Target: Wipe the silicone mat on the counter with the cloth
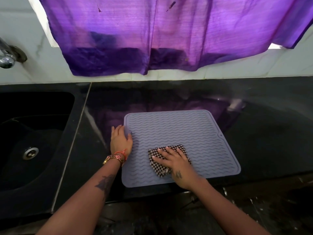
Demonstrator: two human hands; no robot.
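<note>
Head view: left hand (120, 141) flat, fingers spread, pinning silicone mat (186, 131) edge against sliding; right hand (174, 160) open-palmed, pressing cloth (176, 148) for wiping

Mat (179, 133): grey silicone, square, rounded corners, wavy ridges, lying flat on the black counter (264, 141), slightly rotated, near the counter's front edge. Cloth (169, 160): dark-and-white checked, crumpled flat, resting on the mat's front-centre area, toward the counter's front edge.

A purple curtain (160, 36) hangs on the wall ahead of me. My black sink (33, 138) is sunk into the counter's left end, a chrome tap (6, 56) above it
</note>
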